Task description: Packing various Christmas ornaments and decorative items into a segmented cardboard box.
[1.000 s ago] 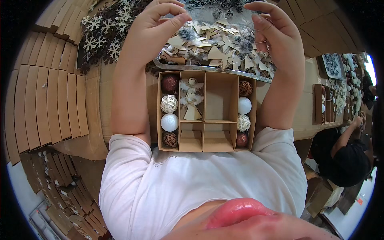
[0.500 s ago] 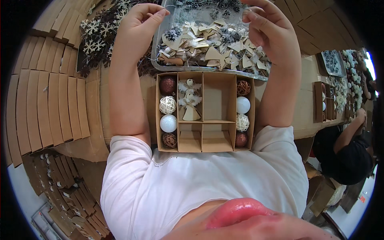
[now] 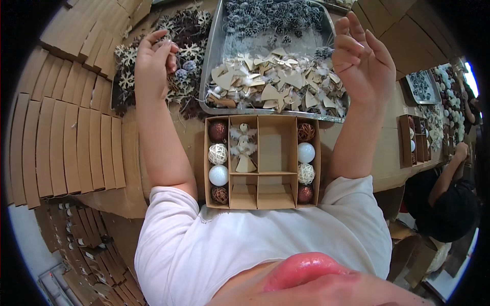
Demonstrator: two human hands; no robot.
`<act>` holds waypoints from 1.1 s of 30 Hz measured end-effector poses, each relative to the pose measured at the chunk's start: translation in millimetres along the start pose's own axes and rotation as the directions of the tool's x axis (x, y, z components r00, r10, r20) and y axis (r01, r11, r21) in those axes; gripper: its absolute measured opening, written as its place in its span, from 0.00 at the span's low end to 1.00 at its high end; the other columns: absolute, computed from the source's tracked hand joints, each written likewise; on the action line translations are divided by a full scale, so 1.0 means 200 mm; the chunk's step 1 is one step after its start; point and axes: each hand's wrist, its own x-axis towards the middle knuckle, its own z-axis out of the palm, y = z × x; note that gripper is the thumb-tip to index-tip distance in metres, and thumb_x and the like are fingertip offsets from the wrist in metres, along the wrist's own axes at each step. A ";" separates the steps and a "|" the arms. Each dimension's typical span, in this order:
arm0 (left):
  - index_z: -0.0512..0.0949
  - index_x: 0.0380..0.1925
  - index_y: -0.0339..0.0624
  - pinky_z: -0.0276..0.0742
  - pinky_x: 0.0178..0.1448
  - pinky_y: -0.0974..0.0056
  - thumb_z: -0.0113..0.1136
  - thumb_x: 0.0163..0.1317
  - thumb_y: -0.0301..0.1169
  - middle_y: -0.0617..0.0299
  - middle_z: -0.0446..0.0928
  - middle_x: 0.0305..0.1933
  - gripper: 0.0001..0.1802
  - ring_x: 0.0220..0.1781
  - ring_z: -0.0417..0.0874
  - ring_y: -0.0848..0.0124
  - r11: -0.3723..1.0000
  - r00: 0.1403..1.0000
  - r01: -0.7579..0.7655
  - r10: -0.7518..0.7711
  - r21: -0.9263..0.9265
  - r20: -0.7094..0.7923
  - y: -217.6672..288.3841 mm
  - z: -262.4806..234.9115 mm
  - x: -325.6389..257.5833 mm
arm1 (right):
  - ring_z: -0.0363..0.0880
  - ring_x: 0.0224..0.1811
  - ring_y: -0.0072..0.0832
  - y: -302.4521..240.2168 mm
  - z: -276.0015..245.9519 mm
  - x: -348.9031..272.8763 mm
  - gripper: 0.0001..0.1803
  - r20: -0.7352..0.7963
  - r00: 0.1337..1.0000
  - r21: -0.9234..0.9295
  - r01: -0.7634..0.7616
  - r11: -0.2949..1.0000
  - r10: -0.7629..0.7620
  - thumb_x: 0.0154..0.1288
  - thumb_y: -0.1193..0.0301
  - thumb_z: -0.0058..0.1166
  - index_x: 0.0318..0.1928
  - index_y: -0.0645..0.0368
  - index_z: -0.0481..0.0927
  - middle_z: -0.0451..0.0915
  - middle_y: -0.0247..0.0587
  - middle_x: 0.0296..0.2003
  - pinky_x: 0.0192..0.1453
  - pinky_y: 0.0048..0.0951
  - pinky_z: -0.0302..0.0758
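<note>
My left hand [image 3: 153,61] has left the tray [image 3: 214,66] it was gripping half a second ago and now sits upper left of frame, fingers pinching into the snowflake pile [image 3: 178,56]; I can't tell whether it grips one. My right hand [image 3: 360,58] has let go too and hovers open, empty, at the tray's right rim, upper right. The tray now rests on the table above the box [image 3: 263,163], centre frame, its wooden angels [image 3: 278,89] heaped in front. I judge the tray-shifting done and picking begun; the box's middle compartments mostly stand unfilled.
</note>
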 end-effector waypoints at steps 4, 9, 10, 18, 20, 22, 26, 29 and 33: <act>0.75 0.44 0.35 0.68 0.29 0.70 0.49 0.66 0.25 0.59 0.78 0.38 0.09 0.24 0.72 0.76 0.464 0.913 0.409 -0.209 -0.786 0.351 -0.07 -0.10 0.08 | 0.66 0.34 0.23 -0.02 0.02 -0.02 0.21 0.029 0.997 0.001 0.070 0.998 -0.070 0.68 0.74 0.41 0.59 0.72 0.66 0.67 0.48 0.51 0.34 0.23 0.64; 0.76 0.43 0.37 0.71 0.39 0.63 0.49 0.65 0.26 0.58 0.79 0.43 0.10 0.37 0.76 0.71 0.403 0.881 0.453 -0.061 -0.796 0.470 -0.13 -0.02 0.20 | 0.64 0.32 0.23 -0.04 0.04 -0.03 0.17 0.075 0.994 0.056 0.077 0.995 -0.081 0.67 0.76 0.42 0.54 0.71 0.68 0.67 0.44 0.46 0.34 0.24 0.64; 0.76 0.44 0.36 0.72 0.41 0.63 0.49 0.65 0.26 0.56 0.79 0.44 0.11 0.39 0.77 0.70 0.539 0.915 0.388 -0.132 -0.747 0.381 -0.14 0.05 0.23 | 0.64 0.32 0.23 -0.04 0.04 -0.03 0.16 0.107 0.991 0.053 0.075 0.996 -0.080 0.67 0.76 0.42 0.53 0.70 0.68 0.67 0.43 0.45 0.34 0.24 0.64; 0.78 0.47 0.41 0.71 0.58 0.57 0.57 0.59 0.32 0.53 0.78 0.48 0.16 0.52 0.77 0.58 0.620 0.884 -0.466 0.295 0.632 0.362 -0.47 0.26 0.50 | 0.62 0.28 0.21 -0.07 0.11 -0.06 0.08 0.098 0.983 0.050 0.148 0.988 -0.152 0.66 0.78 0.41 0.44 0.64 0.69 0.65 0.36 0.35 0.35 0.26 0.62; 0.76 0.50 0.40 0.64 0.67 0.55 0.58 0.57 0.34 0.47 0.76 0.53 0.20 0.61 0.72 0.52 0.462 0.845 -0.535 0.301 0.707 0.442 -0.52 0.26 0.50 | 0.62 0.28 0.21 -0.10 0.11 -0.07 0.07 0.108 0.977 0.046 0.182 0.982 -0.186 0.66 0.78 0.41 0.43 0.64 0.69 0.65 0.35 0.34 0.35 0.26 0.61; 0.75 0.51 0.40 0.61 0.70 0.54 0.58 0.58 0.34 0.45 0.75 0.56 0.21 0.65 0.69 0.51 0.276 0.777 -0.616 0.367 0.738 0.511 -0.58 0.26 0.51 | 0.62 0.27 0.21 -0.12 0.11 -0.08 0.07 0.129 0.971 0.050 0.198 0.979 -0.203 0.66 0.78 0.41 0.43 0.64 0.69 0.65 0.34 0.32 0.35 0.27 0.61; 0.76 0.51 0.43 0.60 0.72 0.53 0.59 0.58 0.33 0.50 0.74 0.59 0.20 0.69 0.64 0.50 0.117 0.722 -0.691 0.058 0.714 0.689 -0.62 0.22 0.54 | 0.62 0.26 0.21 -0.13 0.11 -0.08 0.07 0.120 0.970 0.049 0.209 0.977 -0.213 0.65 0.78 0.41 0.42 0.64 0.69 0.64 0.34 0.30 0.35 0.26 0.61; 0.77 0.50 0.45 0.64 0.70 0.55 0.62 0.54 0.28 0.58 0.75 0.58 0.20 0.72 0.61 0.55 0.014 0.702 -0.707 -0.105 0.707 0.704 -0.62 0.26 0.54 | 0.61 0.26 0.21 -0.13 0.11 -0.08 0.07 0.119 0.969 0.038 0.212 0.977 -0.215 0.64 0.79 0.42 0.42 0.64 0.69 0.64 0.34 0.29 0.35 0.26 0.60; 0.80 0.40 0.44 0.68 0.68 0.56 0.61 0.55 0.28 0.59 0.79 0.52 0.11 0.70 0.65 0.57 -0.082 0.711 -0.703 -0.081 0.706 0.699 -0.65 0.29 0.54 | 0.61 0.26 0.21 -0.13 0.11 -0.08 0.06 0.125 0.971 0.045 0.201 0.978 -0.206 0.64 0.79 0.42 0.42 0.64 0.69 0.64 0.33 0.29 0.34 0.26 0.60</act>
